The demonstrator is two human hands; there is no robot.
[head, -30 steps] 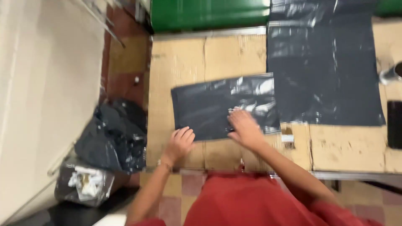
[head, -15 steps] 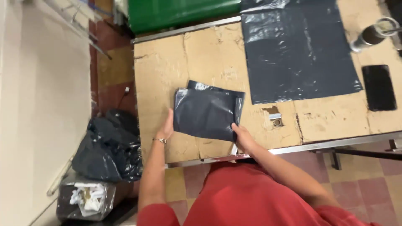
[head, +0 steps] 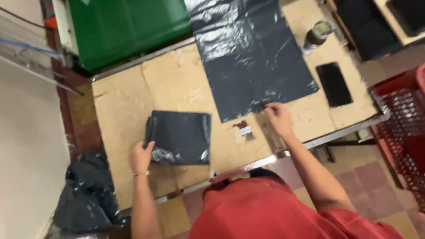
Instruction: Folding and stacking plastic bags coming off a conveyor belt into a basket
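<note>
Left hand [head: 141, 157] flat, fingers loosely spread, pressing the lower-left corner of folded dark plastic bag [head: 179, 137], near the front edge of the cardboard-covered table [head: 128, 102]. Flat dark plastic sheet [head: 252, 57] lies toward the back edge. Right hand [head: 278, 118] at that sheet's front edge, fingers curled on its rim; actual pinch cannot be told. Black phone [head: 334, 84] and metal cup [head: 316, 35] near the right edge

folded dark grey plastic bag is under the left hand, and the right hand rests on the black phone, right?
Not quite. In the head view the left hand does rest on the folded dark grey plastic bag, but the right hand is at the edge of the flat dark grey plastic sheet, apart from the black phone.
</note>
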